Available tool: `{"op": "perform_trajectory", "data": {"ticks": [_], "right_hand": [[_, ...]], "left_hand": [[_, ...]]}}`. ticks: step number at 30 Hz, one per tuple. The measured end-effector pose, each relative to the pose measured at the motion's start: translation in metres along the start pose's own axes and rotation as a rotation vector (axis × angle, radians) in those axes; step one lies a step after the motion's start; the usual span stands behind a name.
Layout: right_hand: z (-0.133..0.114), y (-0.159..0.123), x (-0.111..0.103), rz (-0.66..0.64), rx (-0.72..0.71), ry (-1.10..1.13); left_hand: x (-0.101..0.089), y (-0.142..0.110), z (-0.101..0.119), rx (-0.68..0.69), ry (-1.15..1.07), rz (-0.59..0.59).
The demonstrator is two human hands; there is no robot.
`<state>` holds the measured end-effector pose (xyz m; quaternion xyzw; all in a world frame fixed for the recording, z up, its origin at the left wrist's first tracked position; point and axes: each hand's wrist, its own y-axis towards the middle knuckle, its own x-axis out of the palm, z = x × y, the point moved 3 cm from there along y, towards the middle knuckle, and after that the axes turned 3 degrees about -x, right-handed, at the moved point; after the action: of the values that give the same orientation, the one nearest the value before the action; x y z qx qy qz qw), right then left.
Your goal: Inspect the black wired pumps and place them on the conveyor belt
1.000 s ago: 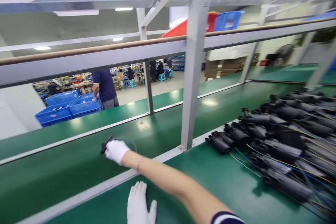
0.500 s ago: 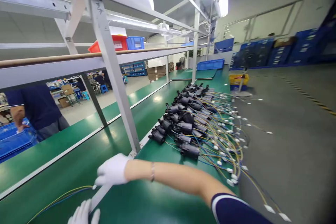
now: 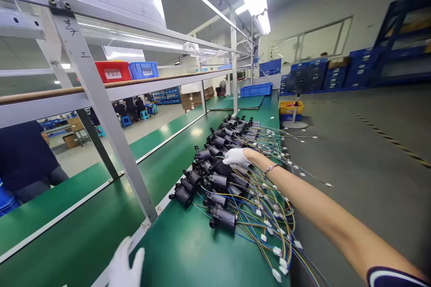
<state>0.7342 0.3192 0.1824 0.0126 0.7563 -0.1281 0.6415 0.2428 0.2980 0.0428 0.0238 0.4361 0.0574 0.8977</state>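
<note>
My right hand point(image 3: 236, 156), in a white glove, reaches far out over a heap of black cylindrical motor parts point(image 3: 215, 175) with yellow and blue wires point(image 3: 266, 206) on the green bench point(image 3: 188, 251). Its fingers curl down onto the parts in the middle of the heap; whether they grip one is hidden. My left hand point(image 3: 123, 267), also gloved, lies flat with fingers spread on the white rail at the bench's near edge, holding nothing.
A grey slanted frame post point(image 3: 101, 112) rises between the bench and the green conveyor belt point(image 3: 84, 233). A person in a dark shirt point(image 3: 23, 161) stands across the line at left. Red and blue bins point(image 3: 128, 71) sit on the upper shelf. Grey floor lies to the right.
My right hand left the rail near my left hand and stretched out to the right onto the heap of motor parts. My view swung further right.
</note>
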Motion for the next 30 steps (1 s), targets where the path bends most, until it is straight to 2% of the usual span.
{"op": "perform_trajectory", "data": {"ticks": [2,4,6,7,12,14,16,19,22,25,26,28,30], "right_hand": [[0.002,0.012,-0.007,0.016,-0.036,-0.016],[-0.003,0.026,-0.02,0.083,-0.064,-0.043],[-0.014,0.041,-0.035,0.175,-0.088,-0.069],[-0.022,0.048,-0.042,0.222,-0.098,-0.079],[-0.074,0.063,-0.078,0.437,-0.139,-0.121],[-0.093,0.054,-0.089,0.521,-0.16,-0.139],[-0.11,0.033,-0.094,0.598,-0.188,-0.162],[-0.132,-0.017,-0.084,0.683,-0.255,-0.207],[-0.149,-0.083,-0.051,0.712,-0.372,-0.262],[-0.159,-0.146,-0.003,0.75,-0.501,-0.275],[-0.162,-0.166,0.013,0.835,-0.583,-0.236],[-0.165,-0.196,0.041,0.899,-0.677,-0.057],[-0.172,-0.216,0.066,0.861,-0.752,0.11]], "left_hand": [[0.018,-0.018,0.049,-0.016,-0.253,-0.191],[0.032,-0.029,0.096,-0.033,-0.539,-0.447],[0.046,-0.027,0.137,-0.088,-0.986,-0.662],[0.054,-0.022,0.154,-0.102,-1.08,-0.714],[0.089,0.018,0.213,-0.282,-1.365,-0.793],[0.091,0.027,0.229,-0.339,-1.485,-0.798],[0.083,0.028,0.244,-0.376,-1.602,-0.815],[0.061,0.021,0.257,-0.414,-1.765,-0.832],[0.036,0.005,0.254,-0.439,-1.902,-0.839],[0.013,-0.021,0.235,-0.463,-1.995,-0.812],[0.006,-0.03,0.227,-0.467,-2.019,-0.788],[-0.007,-0.049,0.21,-0.456,-2.081,-0.727],[-0.02,-0.066,0.195,-0.411,-2.152,-0.698]]}}
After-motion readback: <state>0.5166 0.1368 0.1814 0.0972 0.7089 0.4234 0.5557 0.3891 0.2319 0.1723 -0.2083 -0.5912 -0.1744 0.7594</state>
